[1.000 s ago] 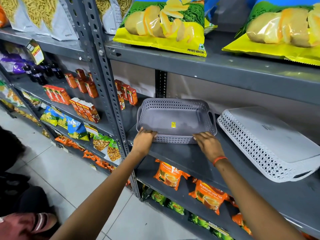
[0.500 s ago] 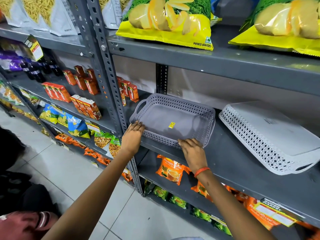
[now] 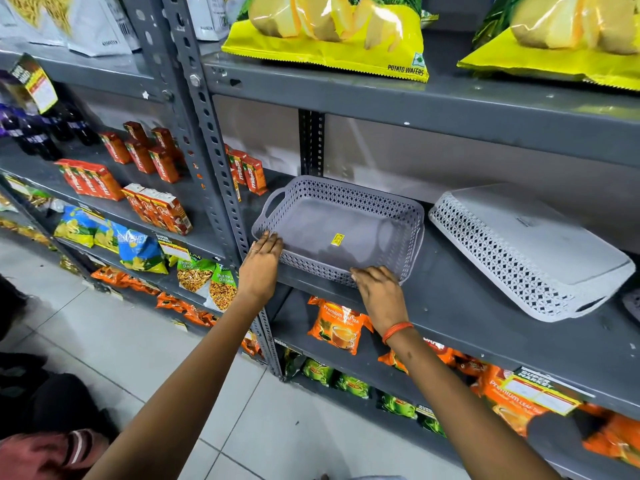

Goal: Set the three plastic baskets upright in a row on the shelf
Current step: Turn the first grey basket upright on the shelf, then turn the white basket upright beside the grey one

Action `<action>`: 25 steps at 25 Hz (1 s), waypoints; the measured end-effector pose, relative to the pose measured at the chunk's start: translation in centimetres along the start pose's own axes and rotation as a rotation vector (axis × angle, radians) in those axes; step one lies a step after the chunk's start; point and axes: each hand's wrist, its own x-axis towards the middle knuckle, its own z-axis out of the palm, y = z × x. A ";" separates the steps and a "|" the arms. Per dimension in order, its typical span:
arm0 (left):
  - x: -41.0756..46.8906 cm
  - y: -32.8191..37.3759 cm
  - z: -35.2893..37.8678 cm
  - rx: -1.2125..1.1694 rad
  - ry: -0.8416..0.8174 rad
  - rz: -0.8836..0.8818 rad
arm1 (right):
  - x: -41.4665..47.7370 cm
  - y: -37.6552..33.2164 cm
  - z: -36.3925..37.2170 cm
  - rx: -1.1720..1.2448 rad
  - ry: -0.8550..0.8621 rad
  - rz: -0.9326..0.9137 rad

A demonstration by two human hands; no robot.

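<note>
Legible print: "POTATO WAFERS" on the yellow chip bag on the shelf above; "Premium Leaf Tea" on the orange tea packet one level down; "SUPER MARKET" on a price tag clipped to the shelf's front lip at lower right. A small yellow sticker sat on the floor of the grey basket; its print was too small to read.

The grey basket stood upright, opening up, at the left end of the grey metal shelf, its left handle close to the perforated upright post and its near wall just behind the shelf's front edge. A strip of bare shelf separated it from the white basket to the right, which lay upside down, flat base up. A sliver of a third basket showed at the right frame edge; orientation not discernible. Bare shelf ran in front of the white basket.

Left hand: flat, fingers extended, pressed against the grey basket's near-left corner, not gripping. Right hand: palm down, fingers loose, fingertips touching the near wall toward its right corner; not closed around anything.
</note>
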 end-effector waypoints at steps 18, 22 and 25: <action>0.0 17.7 -1.2 -0.027 0.077 0.063 | -1.0 9.3 -10.8 -0.023 0.005 0.055; -0.1 28.5 0.5 -0.104 0.155 0.158 | -4.3 17.2 -15.7 -0.041 0.055 0.157; -1.0 34.6 2.3 -0.126 0.183 0.258 | -7.7 23.1 -17.7 -0.032 0.039 0.278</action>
